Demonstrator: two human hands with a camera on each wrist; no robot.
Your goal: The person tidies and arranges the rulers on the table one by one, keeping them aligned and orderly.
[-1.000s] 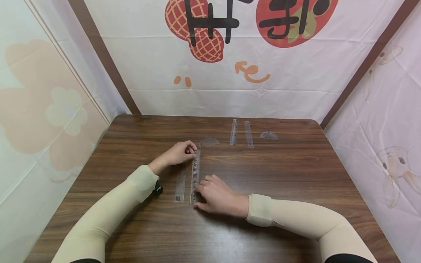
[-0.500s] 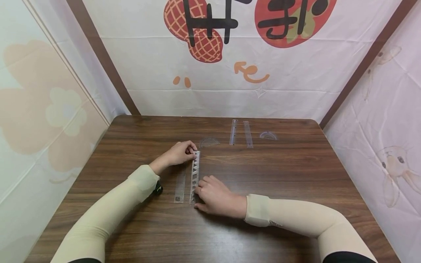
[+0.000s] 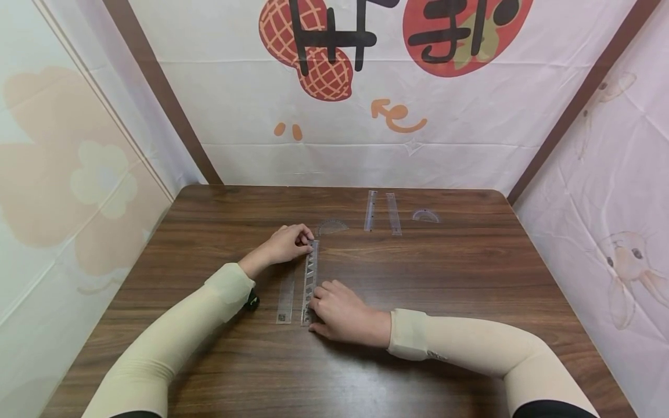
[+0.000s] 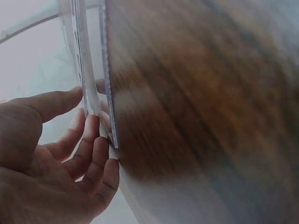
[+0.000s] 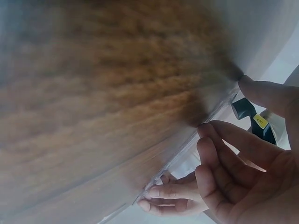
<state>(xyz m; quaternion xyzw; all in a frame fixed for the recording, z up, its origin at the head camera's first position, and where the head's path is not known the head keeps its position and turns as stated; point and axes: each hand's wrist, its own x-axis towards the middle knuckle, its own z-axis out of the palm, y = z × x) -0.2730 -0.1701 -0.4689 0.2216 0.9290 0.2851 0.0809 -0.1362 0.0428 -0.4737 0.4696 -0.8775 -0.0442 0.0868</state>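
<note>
One clear ruler (image 3: 310, 276), just right of a second ruler (image 3: 285, 297): right hand (image 3: 342, 312) grips the near end, left hand (image 3: 285, 242) pinches the far end, yellow wrist label (image 5: 260, 121) too blurred to read. Beyond, black characters (image 3: 335, 39) mark the curtain (image 3: 340, 159).

Stencil ruler (image 3: 310, 274) clear w/ shape pattern, table (image 3: 418, 273) brn w/ dk grain, backdrop (image 3: 470, 128) wht w/ red prints
</note>
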